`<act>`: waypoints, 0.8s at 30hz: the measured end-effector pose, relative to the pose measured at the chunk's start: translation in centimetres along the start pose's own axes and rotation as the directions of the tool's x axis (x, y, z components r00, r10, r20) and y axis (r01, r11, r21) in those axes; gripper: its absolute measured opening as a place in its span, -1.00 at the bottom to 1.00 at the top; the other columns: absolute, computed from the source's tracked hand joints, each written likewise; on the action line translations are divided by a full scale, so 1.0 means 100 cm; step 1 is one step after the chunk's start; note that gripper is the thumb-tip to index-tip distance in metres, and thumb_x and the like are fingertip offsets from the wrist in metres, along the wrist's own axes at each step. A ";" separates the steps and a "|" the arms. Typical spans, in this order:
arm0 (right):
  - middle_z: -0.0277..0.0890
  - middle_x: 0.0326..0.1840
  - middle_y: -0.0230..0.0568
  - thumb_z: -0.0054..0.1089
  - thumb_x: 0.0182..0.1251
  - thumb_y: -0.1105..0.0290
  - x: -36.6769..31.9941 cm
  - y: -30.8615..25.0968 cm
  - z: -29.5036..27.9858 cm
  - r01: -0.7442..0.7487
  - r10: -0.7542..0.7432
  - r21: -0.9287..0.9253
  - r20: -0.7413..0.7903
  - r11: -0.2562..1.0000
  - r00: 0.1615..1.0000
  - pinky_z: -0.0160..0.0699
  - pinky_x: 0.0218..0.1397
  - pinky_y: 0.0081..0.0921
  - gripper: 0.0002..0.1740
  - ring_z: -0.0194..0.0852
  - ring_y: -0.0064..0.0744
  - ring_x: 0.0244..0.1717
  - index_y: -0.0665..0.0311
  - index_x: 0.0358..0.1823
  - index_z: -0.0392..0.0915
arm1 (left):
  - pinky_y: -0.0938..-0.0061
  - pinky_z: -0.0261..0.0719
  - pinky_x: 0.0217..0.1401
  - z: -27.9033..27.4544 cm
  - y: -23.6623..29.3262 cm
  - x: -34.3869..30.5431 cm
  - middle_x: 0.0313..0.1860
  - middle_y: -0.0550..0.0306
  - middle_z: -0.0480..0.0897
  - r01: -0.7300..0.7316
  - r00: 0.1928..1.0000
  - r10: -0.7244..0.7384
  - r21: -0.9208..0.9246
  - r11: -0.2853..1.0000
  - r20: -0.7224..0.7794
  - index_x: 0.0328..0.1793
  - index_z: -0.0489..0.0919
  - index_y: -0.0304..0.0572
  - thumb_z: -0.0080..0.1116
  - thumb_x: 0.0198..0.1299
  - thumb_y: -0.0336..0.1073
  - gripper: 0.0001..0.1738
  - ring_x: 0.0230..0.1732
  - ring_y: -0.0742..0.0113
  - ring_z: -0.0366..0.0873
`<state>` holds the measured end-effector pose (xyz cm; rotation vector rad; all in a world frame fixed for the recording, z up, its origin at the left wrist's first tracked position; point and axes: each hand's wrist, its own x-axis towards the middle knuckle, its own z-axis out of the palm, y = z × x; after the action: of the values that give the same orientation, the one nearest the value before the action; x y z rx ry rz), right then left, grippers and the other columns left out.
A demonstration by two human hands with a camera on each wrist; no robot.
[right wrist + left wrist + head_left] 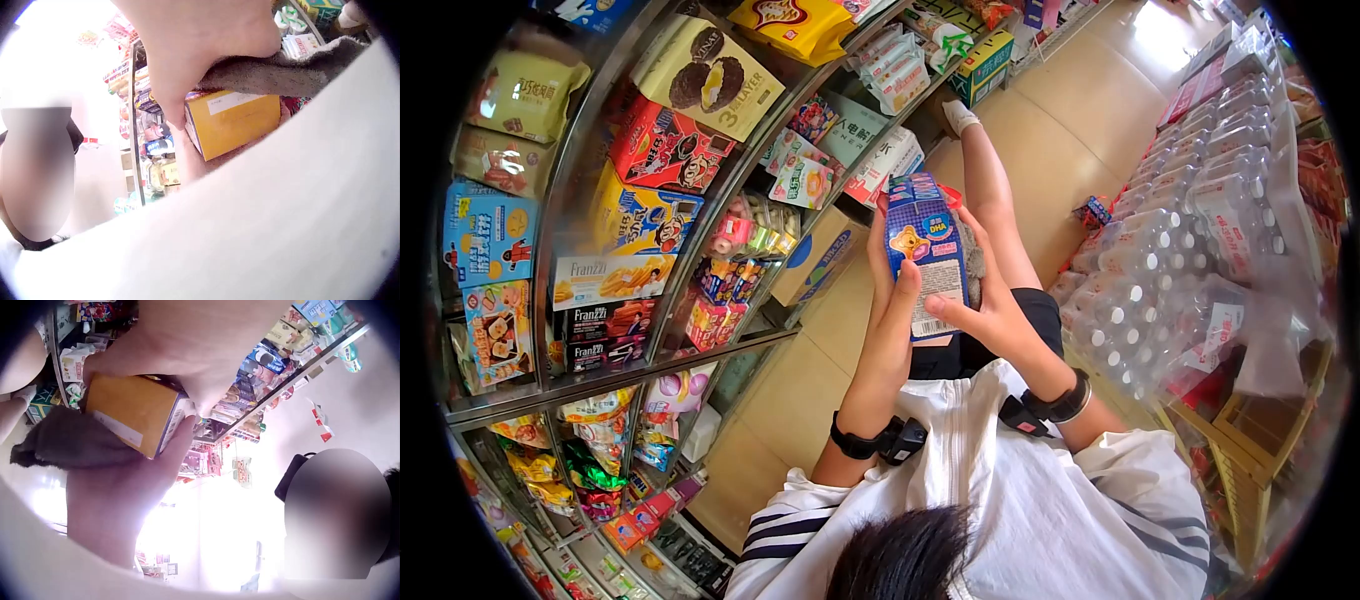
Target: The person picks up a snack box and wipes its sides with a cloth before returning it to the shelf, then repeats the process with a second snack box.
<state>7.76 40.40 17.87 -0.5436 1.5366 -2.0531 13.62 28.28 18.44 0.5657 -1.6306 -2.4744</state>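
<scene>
The box (927, 255) is up between both hands, in front of the person and above the dark shorts (1030, 325), its printed side with the bear and the barcode turned toward the head camera. The left hand (888, 300) grasps it along one side, thumb laid on the front. The right hand (992, 310) grasps it from the other side, its thumb low on the front, by the barcode; a grey cloth (973, 262) is with this hand, lying against the box, and its loose end sticks out in the left wrist view. Both wrist views show a plain orange face of the box. A stocked shelf (730, 350) stands on the left, bottles (1145, 250) on the right, both apart from the box.

The step in hand looks to be wiping the box, though whether the cloth is rubbing or merely held there I cannot tell. To go on, the next move probably calls for a steady left grip, so that the right hand can loosen and work the cloth across the faces or turn the box without dropping either
</scene>
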 end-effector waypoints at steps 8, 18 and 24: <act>0.46 0.15 -0.22 0.11 0.37 0.09 -0.017 -0.005 -0.024 -0.342 0.339 0.652 0.136 0.676 0.931 0.38 0.22 -0.52 -0.34 0.45 -0.52 0.12 0.38 0.33 0.22 | 0.39 0.27 0.38 -0.009 0.021 0.004 0.39 0.03 0.30 0.022 0.996 -0.031 -0.105 0.994 -0.080 0.53 0.03 -0.15 -0.09 0.40 0.09 -0.26 0.38 0.28 0.28; 0.56 -0.17 -0.34 0.10 0.42 0.30 -0.014 -0.021 -0.022 -0.255 0.309 0.214 -0.281 0.943 0.909 0.45 -0.05 -0.63 -0.67 0.47 -0.64 -0.16 0.28 0.13 0.42 | 0.34 0.58 0.08 -0.033 0.029 0.015 0.01 0.07 0.66 0.157 0.958 -0.260 -0.535 0.830 -0.123 0.13 0.53 -0.20 -0.01 0.35 -0.03 -0.57 -0.04 0.25 0.64; 0.15 0.46 -0.06 0.11 0.18 0.55 -0.006 -0.037 0.003 0.315 -0.298 -0.316 0.104 0.895 0.949 0.05 0.47 -0.24 -0.37 0.05 -0.13 0.49 0.29 0.34 0.26 | 0.34 0.56 0.13 -0.029 0.021 0.012 0.09 0.07 0.63 0.235 0.960 -0.279 -0.563 0.792 0.009 0.22 0.49 -0.20 -0.08 0.40 0.00 -0.52 0.02 0.25 0.63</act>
<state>7.79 41.41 21.53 -1.0183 1.8752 -1.9879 13.40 24.54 19.04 0.8132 -0.7540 -2.8913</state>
